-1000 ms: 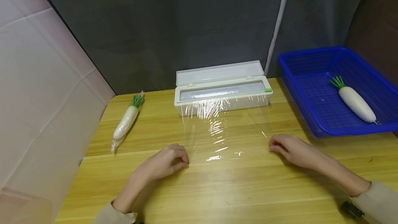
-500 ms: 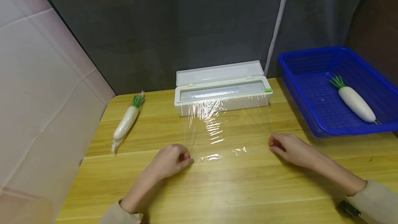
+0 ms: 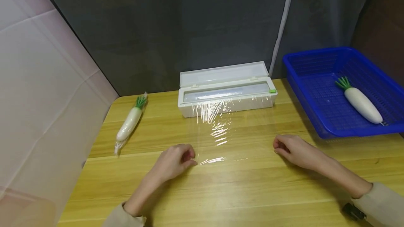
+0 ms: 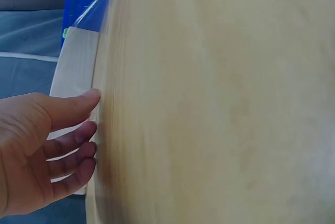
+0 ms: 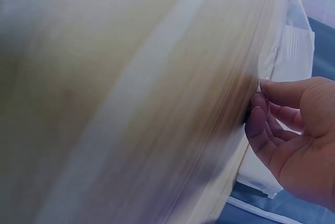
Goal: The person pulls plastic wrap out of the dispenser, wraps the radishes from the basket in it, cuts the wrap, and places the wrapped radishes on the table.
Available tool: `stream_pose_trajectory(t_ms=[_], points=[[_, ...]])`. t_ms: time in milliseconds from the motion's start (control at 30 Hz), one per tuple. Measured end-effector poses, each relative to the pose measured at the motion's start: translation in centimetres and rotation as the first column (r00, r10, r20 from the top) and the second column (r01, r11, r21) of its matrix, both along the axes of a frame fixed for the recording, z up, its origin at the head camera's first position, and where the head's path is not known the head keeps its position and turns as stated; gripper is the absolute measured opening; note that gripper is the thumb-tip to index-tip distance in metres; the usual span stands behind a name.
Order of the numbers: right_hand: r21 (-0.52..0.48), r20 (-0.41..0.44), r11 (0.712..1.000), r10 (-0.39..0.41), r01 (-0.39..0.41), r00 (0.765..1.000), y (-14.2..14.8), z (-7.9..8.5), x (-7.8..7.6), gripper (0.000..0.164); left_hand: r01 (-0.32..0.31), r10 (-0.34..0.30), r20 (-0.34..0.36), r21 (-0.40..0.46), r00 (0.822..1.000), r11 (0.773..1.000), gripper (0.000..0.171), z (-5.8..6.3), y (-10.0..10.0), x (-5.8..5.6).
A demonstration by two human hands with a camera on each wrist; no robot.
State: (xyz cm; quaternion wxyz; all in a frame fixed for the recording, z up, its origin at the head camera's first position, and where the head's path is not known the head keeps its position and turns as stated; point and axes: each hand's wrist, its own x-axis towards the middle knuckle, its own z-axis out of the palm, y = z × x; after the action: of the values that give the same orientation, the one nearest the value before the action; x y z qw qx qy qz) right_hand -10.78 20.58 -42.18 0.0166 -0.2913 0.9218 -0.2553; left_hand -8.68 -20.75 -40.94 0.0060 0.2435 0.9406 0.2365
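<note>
A sheet of clear cling film (image 3: 217, 132) stretches from the front of a white dispenser box (image 3: 228, 106), its lid tipped up, toward me over the wooden table. My right hand (image 3: 295, 151) pinches the film's near right corner, thumb against fingertips, as the right wrist view also shows. At the near left corner is my left hand (image 3: 176, 160), its thumb and forefinger apart; in the left wrist view the fingers (image 4: 70, 166) are loosely bent with a gap below the thumb. The thumb tip lies at the film's edge; whether it touches is hard to tell.
A white radish (image 3: 129, 123) with green stalks, wrapped in film, lies at the left of the table (image 3: 240, 199). On the right stands a blue plastic basket (image 3: 322, 115) holding an unwrapped radish (image 3: 363, 104). A dark curtain (image 3: 157, 34) hangs behind.
My left hand has moved slightly right, and its thumb and forefinger have parted from their pinch. The film's near edge has shifted a little. My right hand has stayed nearly still.
</note>
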Motion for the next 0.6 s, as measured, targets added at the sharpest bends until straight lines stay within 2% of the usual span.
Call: stream_pose_trajectory(t_ms=[400,600], points=[[-0.008,-0.049,1.000,0.008,-0.008,0.999,0.7,0.0,0.1,0.018,-0.025,0.025,-0.001,0.004,1.000,1.000,0.031,-0.1,0.0,0.1],[-0.033,-0.064,0.999,0.028,-0.030,0.998,1.2,0.8,-0.3,0.016,-0.034,0.034,-0.002,0.022,0.999,0.999,0.039,0.0,-0.1,0.2]])
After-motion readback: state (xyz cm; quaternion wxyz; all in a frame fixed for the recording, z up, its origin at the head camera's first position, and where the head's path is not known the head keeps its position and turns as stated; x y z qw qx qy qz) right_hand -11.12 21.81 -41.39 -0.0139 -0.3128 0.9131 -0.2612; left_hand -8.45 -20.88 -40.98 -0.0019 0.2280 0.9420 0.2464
